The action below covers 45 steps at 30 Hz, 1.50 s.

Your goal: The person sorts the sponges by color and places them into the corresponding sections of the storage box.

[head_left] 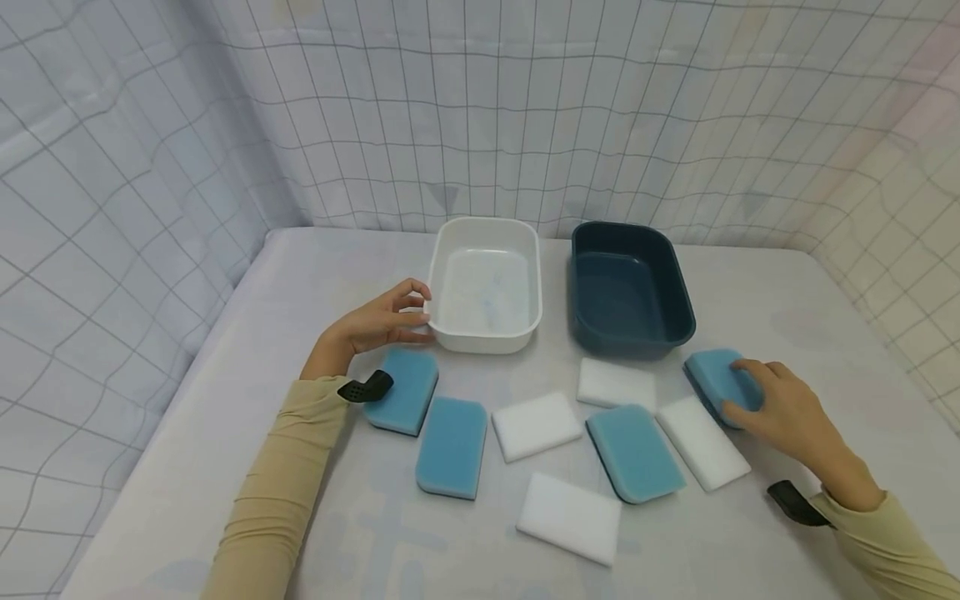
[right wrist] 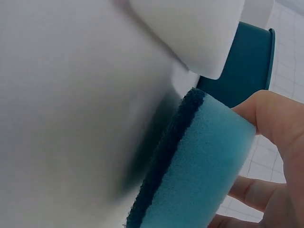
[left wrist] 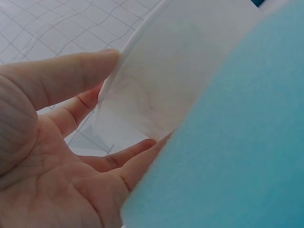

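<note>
On the right, my right hand point(head_left: 787, 412) pinches a blue sponge point(head_left: 716, 375) between thumb and fingers. The right wrist view shows this sponge's dark scouring layer point(right wrist: 166, 156) facing the table, with a shadow beside it. My left hand point(head_left: 382, 321) is at the left side of a white tub point(head_left: 483, 343), fingertips touching its outer wall and the thumb point(left wrist: 90, 71) at the rim. Below the left wrist lies another blue sponge point(head_left: 408, 387), which fills much of the left wrist view. A white sponge point(head_left: 705, 446) lies close to the gripped one.
A dark blue tub point(head_left: 633, 340) stands right of the white one. Nearer lie blue sponges point(head_left: 452, 446) point(head_left: 637, 454) and white sponges point(head_left: 536, 427) point(head_left: 570, 517) point(head_left: 615, 383), spread over a white-covered table point(head_left: 420, 550). Checked curtains point(head_left: 480, 108) enclose the back and sides.
</note>
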Each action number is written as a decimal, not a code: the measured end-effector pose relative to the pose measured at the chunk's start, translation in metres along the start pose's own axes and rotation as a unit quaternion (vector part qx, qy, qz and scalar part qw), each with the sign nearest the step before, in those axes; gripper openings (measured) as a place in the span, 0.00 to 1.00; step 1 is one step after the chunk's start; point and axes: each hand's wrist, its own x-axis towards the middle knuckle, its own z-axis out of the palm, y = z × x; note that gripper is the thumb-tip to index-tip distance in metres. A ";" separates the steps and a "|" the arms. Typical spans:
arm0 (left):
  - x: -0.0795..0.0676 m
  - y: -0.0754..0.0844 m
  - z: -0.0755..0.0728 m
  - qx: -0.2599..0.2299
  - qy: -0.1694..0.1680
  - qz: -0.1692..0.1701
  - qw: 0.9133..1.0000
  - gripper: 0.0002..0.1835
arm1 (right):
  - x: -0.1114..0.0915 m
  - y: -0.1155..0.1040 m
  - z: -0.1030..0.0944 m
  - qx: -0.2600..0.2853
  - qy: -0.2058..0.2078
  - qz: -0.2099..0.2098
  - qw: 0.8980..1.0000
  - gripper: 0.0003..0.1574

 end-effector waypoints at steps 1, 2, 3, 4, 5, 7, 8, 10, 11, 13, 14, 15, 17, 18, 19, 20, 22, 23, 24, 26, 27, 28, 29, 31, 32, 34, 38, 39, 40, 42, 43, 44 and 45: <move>0.000 0.000 0.000 0.002 0.000 0.000 1.000 0.14 | 0.000 0.000 -0.001 0.001 0.004 0.000 1.000 0.35; 0.000 0.000 0.000 0.004 0.000 0.001 1.000 0.13 | 0.000 0.000 -0.002 0.000 0.009 0.000 1.000 0.35; 0.000 0.000 0.000 0.006 0.001 0.001 1.000 0.13 | 0.000 0.000 -0.004 0.000 0.014 -0.001 1.000 0.35; 0.001 0.000 0.000 0.008 0.003 0.001 1.000 0.13 | 0.000 0.000 -0.005 -0.001 0.018 -0.002 1.000 0.35; 0.001 0.000 0.000 0.008 0.003 0.002 1.000 0.13 | 0.000 0.000 -0.007 -0.002 0.022 -0.002 1.000 0.35; 0.002 0.000 -0.001 0.008 0.004 0.001 1.000 0.13 | -0.001 0.000 -0.011 -0.004 0.031 -0.004 1.000 0.36; 0.002 0.000 -0.001 0.007 0.005 0.000 1.000 0.13 | -0.001 -0.001 -0.013 -0.005 0.032 -0.002 0.999 0.36; 0.003 -0.001 -0.001 0.005 0.006 -0.002 1.000 0.13 | -0.002 -0.002 -0.017 -0.005 0.036 0.002 0.999 0.36; 0.003 -0.001 -0.001 0.005 0.008 -0.003 1.000 0.13 | -0.003 -0.003 -0.019 -0.006 0.038 0.002 0.999 0.36; 0.003 -0.001 0.000 0.003 0.011 -0.005 1.000 0.13 | -0.003 -0.005 -0.023 -0.005 0.047 0.001 0.999 0.36; 0.002 -0.002 0.000 0.002 0.012 -0.005 1.000 0.13 | -0.003 -0.007 -0.025 -0.004 0.051 0.000 0.999 0.37; 0.002 -0.002 0.000 0.001 0.013 -0.005 1.000 0.13 | -0.004 -0.008 -0.027 -0.002 0.059 -0.004 0.998 0.37; 0.002 -0.001 0.000 -0.001 0.015 -0.004 1.000 0.13 | -0.002 -0.012 -0.032 -0.003 0.073 -0.011 0.997 0.37; 0.002 0.000 0.000 -0.002 0.016 -0.004 1.000 0.14 | -0.002 -0.015 -0.034 0.001 0.080 -0.014 0.997 0.37; 0.001 0.001 0.001 -0.003 0.016 -0.005 1.000 0.14 | -0.001 -0.018 -0.036 0.004 0.087 -0.018 0.996 0.37; 0.001 0.001 0.000 -0.004 0.017 -0.005 1.000 0.14 | 0.001 -0.021 -0.037 0.010 0.095 -0.022 0.995 0.38; 0.000 0.002 0.000 -0.005 0.018 -0.005 1.000 0.15 | 0.004 -0.029 -0.039 0.026 0.105 -0.032 0.994 0.38; 0.000 0.002 0.000 -0.005 0.017 -0.006 1.000 0.16 | 0.006 -0.034 -0.039 0.037 0.108 -0.038 0.993 0.38; 0.000 0.002 0.000 -0.003 0.017 -0.006 1.000 0.16 | 0.007 -0.039 -0.039 0.047 0.109 -0.044 0.992 0.38; 0.000 0.001 0.000 0.003 0.015 -0.004 1.000 0.16 | 0.012 -0.050 -0.038 0.059 0.109 -0.060 0.990 0.39; 0.000 0.001 0.000 0.005 0.015 -0.003 1.000 0.16 | 0.014 -0.055 -0.037 0.063 0.106 -0.065 0.990 0.39; 0.001 0.000 0.000 0.008 0.014 -0.002 1.000 0.16 | 0.017 -0.060 -0.036 0.063 0.104 -0.071 0.990 0.39; 0.001 0.000 0.001 0.010 0.015 -0.001 1.000 0.16 | 0.019 -0.065 -0.035 0.062 0.102 -0.078 0.990 0.39; 0.001 -0.001 0.001 0.011 0.017 -0.001 1.000 0.16 | 0.025 -0.075 -0.033 0.057 0.099 -0.092 0.989 0.38; 0.001 -0.001 0.002 0.011 0.018 -0.001 1.000 0.16 | 0.027 -0.079 -0.033 0.055 0.097 -0.099 0.989 0.38; 0.000 -0.001 0.002 0.010 0.019 -0.002 1.000 0.17 | 0.032 -0.088 -0.032 0.053 0.093 -0.116 0.987 0.38; 0.000 -0.001 0.002 0.011 0.022 -0.002 1.000 0.18 | 0.041 -0.102 -0.031 0.048 0.092 -0.156 0.982 0.38; 0.000 -0.001 0.002 0.012 0.022 -0.001 1.000 0.18 | 0.044 -0.105 -0.030 0.047 0.092 -0.165 0.981 0.38; 0.000 -0.001 0.001 0.015 0.022 0.000 1.000 0.18 | 0.046 -0.109 -0.030 0.044 0.092 -0.173 0.980 0.38; 0.000 -0.001 0.001 0.018 0.023 0.002 1.000 0.18 | 0.051 -0.114 -0.028 0.038 0.090 -0.185 0.978 0.37; 0.000 0.000 0.001 0.019 0.023 0.003 1.000 0.18 | 0.054 -0.117 -0.028 0.037 0.089 -0.191 0.977 0.37; 0.000 0.000 0.001 0.021 0.023 0.004 1.000 0.18 | 0.056 -0.120 -0.026 0.035 0.088 -0.196 0.976 0.36; 0.000 0.000 0.001 0.022 0.023 0.005 0.999 0.18 | 0.058 -0.122 -0.025 0.036 0.088 -0.204 0.974 0.35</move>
